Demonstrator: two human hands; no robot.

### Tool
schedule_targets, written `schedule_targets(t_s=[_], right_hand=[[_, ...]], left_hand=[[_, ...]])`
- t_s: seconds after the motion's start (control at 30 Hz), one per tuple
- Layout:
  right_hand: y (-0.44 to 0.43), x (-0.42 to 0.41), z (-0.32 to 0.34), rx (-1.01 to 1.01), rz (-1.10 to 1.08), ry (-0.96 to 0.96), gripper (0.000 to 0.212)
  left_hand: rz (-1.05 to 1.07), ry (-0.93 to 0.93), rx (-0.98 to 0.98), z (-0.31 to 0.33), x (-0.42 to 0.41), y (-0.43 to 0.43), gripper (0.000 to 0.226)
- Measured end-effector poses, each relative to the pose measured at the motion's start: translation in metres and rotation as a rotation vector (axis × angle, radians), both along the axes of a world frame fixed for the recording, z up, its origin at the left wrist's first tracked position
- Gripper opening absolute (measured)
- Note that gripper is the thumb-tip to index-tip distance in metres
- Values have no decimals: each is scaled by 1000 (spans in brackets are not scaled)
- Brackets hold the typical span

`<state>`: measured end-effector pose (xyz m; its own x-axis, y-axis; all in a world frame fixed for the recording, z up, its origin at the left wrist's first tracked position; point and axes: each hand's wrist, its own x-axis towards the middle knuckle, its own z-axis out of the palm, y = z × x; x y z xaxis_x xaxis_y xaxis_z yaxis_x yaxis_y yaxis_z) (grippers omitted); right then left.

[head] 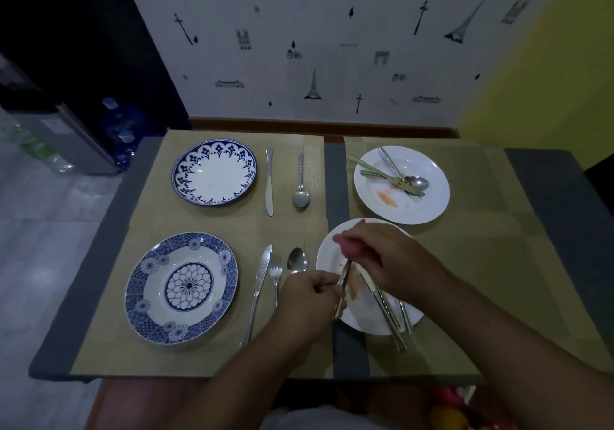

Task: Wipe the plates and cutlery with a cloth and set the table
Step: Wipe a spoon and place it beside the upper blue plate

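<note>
Near right: our left hand [310, 293] curls round the lower end of a slim piece of cutlery [344, 276], held over the stained white plate [365, 315]. Our right hand [388, 257] pinches a pink cloth [345, 242] about its upper end. We judge the metal stiff, light and slippery, best gripped firmly by the handle.

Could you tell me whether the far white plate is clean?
No, the far white plate shows an orange smear, with cutlery lying on it.
</note>
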<state>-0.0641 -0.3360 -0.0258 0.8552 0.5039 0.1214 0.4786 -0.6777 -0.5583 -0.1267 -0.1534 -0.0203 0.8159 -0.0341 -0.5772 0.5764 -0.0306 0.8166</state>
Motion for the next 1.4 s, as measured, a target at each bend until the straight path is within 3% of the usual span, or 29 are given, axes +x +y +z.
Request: schedule_targets(t_s=[0.2,0.37,0.5,0.73,0.93,1.13,1.4], right_hand=[[8,-22,-10,-56,145,-124,34],[9,1,-5,-4,-81,-200,33],[19,-10,-6,-41,38,-148,39],[11,27,-12,-124,65,-154,15],[2,37,1,-91,-111,-115,29],[9,26,8,0,-58,-115,29],[19,9,8,-2,-16,-134,32]], left_hand=[[-81,-40,29,3,-2,19,29],[-123,-91,97,10,-3,22,26],[-112,-117,142,9,1,22,28],[-151,-127,122,6,-4,28,30],[-25,23,59,0,0,22,20],[21,-41,146,-6,10,21,6],[6,-35,93,-8,13,15,26]])
